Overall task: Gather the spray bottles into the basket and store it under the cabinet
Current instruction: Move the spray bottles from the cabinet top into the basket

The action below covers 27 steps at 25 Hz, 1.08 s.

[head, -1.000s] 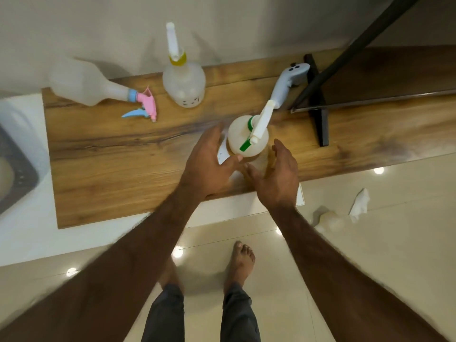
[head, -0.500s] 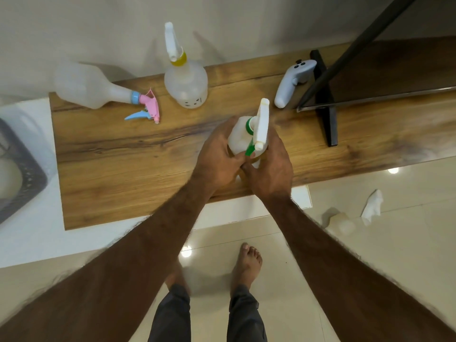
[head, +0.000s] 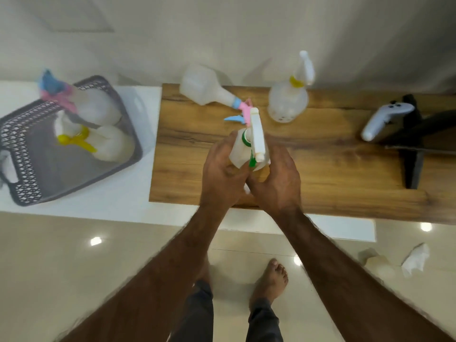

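Both hands hold a white spray bottle with a green trigger (head: 255, 141) above the wooden top (head: 333, 174). My left hand (head: 223, 174) wraps its left side and my right hand (head: 276, 181) cups its right side. A pink-and-blue-nozzled bottle (head: 209, 91) lies on its side at the back of the wood. A yellow-collared bottle (head: 290, 99) stands upright beside it. The grey perforated basket (head: 22, 169) sits on the white counter at the left, with a pink-nozzled bottle (head: 91, 104) and a yellow-nozzled bottle (head: 103, 143) lying inside.
A pale grey handheld controller (head: 385, 117) lies at the right of the wood against a black stand (head: 412, 154). Crumpled white paper (head: 415, 259) lies on the glossy tiled floor. My bare feet (head: 270, 280) stand below the counter edge. A wall runs behind.
Both hands closed around the green-trigger bottle and lifted it off the wood. The view swung left, bringing the basket with its two bottles into sight.
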Each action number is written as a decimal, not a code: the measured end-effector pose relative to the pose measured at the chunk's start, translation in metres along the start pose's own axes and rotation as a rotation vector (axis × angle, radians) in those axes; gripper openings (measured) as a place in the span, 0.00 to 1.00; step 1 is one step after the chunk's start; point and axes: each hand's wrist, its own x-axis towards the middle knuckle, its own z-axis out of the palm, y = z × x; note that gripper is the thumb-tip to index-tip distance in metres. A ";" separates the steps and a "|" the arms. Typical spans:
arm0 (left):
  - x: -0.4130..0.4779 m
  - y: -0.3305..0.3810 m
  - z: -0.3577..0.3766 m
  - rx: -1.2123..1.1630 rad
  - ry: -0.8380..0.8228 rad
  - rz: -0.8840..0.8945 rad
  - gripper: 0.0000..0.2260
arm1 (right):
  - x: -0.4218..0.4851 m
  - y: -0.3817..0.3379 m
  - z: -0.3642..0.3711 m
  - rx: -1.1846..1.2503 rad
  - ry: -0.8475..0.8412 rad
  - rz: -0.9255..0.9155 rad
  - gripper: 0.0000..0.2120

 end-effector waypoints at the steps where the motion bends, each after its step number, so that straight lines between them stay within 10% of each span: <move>1: -0.001 -0.006 -0.016 -0.003 0.030 -0.010 0.28 | -0.001 -0.013 0.011 0.002 -0.022 -0.015 0.33; 19: -0.064 -0.102 -0.307 -0.179 0.649 -0.166 0.27 | -0.072 -0.235 0.241 -0.085 -0.467 -0.434 0.35; 27: 0.015 -0.130 -0.358 -0.140 0.555 -0.148 0.26 | -0.015 -0.273 0.303 -0.122 -0.388 -0.446 0.36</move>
